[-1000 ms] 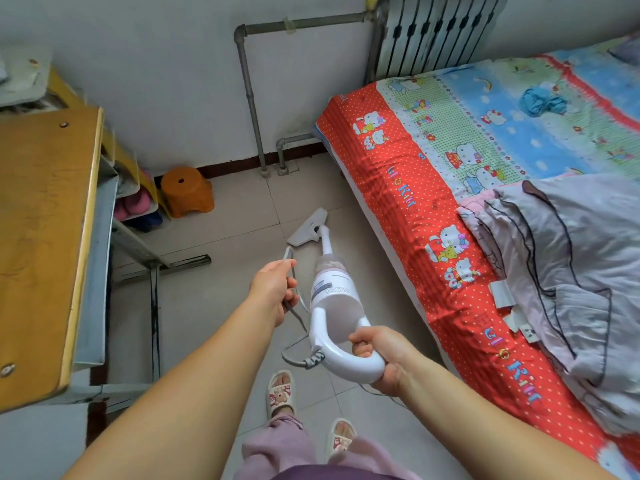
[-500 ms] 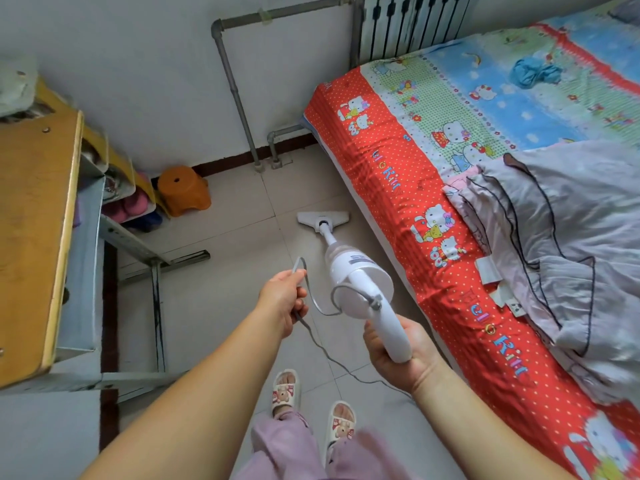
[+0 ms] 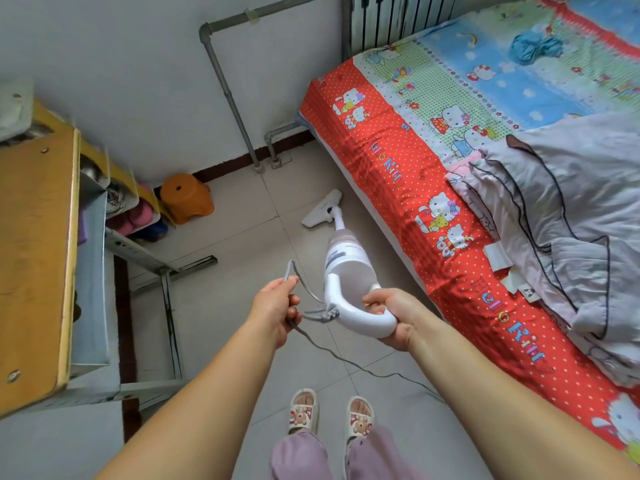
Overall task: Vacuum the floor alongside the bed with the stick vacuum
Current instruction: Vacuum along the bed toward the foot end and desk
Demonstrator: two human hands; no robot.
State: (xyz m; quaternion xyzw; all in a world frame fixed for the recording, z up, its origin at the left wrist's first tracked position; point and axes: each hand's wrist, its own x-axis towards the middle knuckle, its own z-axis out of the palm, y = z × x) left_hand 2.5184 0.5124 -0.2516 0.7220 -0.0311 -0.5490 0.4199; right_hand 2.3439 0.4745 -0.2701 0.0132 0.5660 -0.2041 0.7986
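Observation:
A white stick vacuum (image 3: 346,268) slants down toward the tiled floor (image 3: 242,251). Its floor head (image 3: 322,213) rests on the tiles close beside the bed (image 3: 391,174), which wears a red cartoon-print sheet. My right hand (image 3: 391,317) is closed around the vacuum's looped handle. My left hand (image 3: 277,308) grips a loop of the grey power cord (image 3: 349,362), which trails across the floor toward the bed side.
A wooden desk (image 3: 34,254) with a metal frame stands at the left. An orange plastic stool (image 3: 187,197) and a shoe rack sit by the wall. Pipes (image 3: 228,95) run down the wall near a radiator. A grey quilt (image 3: 561,220) lies on the bed. My slippered feet (image 3: 329,414) stand below.
The vacuum's handle has rotated back so its loop faces me. The floor head has turned at an angle and moved closer to the bed edge. Both hands keep their holds.

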